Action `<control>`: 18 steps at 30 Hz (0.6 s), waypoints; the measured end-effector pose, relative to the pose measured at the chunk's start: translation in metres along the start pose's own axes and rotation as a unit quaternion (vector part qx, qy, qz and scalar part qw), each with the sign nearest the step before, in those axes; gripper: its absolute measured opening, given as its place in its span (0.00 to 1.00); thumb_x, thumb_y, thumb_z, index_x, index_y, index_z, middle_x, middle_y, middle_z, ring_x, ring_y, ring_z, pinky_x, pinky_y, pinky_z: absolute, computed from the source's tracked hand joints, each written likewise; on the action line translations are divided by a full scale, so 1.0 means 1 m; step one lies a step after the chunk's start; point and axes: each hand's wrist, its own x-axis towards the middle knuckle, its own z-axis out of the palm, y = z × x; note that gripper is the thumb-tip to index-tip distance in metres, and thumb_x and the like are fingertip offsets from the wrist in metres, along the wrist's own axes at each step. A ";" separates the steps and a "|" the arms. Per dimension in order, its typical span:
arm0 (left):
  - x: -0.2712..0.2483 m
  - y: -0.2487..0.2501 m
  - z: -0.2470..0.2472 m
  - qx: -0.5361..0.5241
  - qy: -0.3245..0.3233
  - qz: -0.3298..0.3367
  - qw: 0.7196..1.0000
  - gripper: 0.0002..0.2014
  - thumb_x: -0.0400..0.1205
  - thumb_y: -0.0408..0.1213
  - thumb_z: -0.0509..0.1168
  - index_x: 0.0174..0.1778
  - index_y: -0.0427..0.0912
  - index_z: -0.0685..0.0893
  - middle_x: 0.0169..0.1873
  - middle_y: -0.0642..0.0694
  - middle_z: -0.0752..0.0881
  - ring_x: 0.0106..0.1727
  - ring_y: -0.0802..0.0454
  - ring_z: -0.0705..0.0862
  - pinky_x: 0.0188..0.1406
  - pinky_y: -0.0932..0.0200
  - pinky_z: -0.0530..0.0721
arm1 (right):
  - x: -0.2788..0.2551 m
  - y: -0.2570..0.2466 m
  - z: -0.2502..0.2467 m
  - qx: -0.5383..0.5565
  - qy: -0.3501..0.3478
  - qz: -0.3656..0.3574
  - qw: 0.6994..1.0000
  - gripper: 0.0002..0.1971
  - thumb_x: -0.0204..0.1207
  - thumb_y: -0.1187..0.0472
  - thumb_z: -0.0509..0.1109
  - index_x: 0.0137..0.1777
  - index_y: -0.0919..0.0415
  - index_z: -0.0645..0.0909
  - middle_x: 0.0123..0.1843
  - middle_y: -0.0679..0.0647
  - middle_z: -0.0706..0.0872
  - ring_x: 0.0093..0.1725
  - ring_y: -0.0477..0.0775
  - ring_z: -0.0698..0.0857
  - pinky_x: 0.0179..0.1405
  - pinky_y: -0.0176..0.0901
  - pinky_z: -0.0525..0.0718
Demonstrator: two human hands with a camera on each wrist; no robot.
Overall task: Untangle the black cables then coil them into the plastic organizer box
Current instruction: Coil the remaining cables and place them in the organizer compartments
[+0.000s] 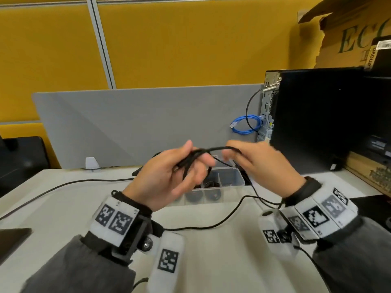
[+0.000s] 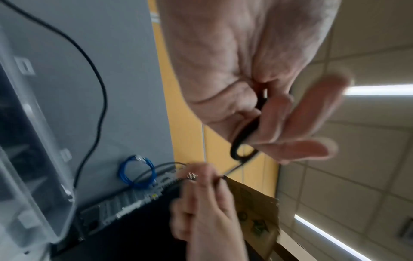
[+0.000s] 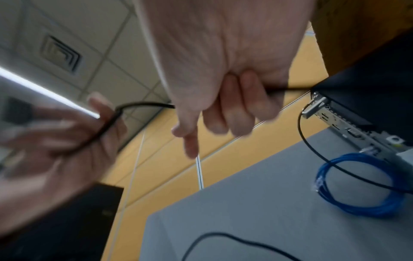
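Observation:
A thin black cable (image 1: 213,148) is stretched between both hands above the desk. My left hand (image 1: 179,172) holds a bundle of its loops across the palm, thumb pressing on top; in the left wrist view the loops (image 2: 245,141) show under my curled fingers (image 2: 290,123). My right hand (image 1: 249,157) grips the cable strand (image 3: 145,104) in curled fingers (image 3: 234,109). Its free length (image 1: 222,220) trails down over the desk. Under the hands sits the clear plastic organizer box (image 1: 230,178), with dark coiled cables (image 1: 211,191) in some compartments.
A black desktop computer (image 1: 313,119) stands at the right with a blue network cable (image 1: 246,124) coiled at its back. A grey divider panel (image 1: 127,123) lines the desk's far edge. Another black cable (image 1: 63,185) runs across the left of the white desk (image 1: 63,216). Cardboard boxes (image 1: 349,32) stand behind the computer.

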 end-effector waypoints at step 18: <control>-0.004 0.004 -0.059 0.735 0.214 -0.013 0.643 0.23 0.86 0.44 0.51 0.23 0.42 0.68 0.19 0.47 0.70 0.23 0.50 0.69 0.21 0.57 0.62 | -0.017 0.081 -0.041 -0.077 -0.175 0.174 0.966 0.23 0.78 0.40 0.52 0.53 0.53 0.82 0.49 0.49 0.85 0.53 0.53 0.83 0.52 0.35 0.77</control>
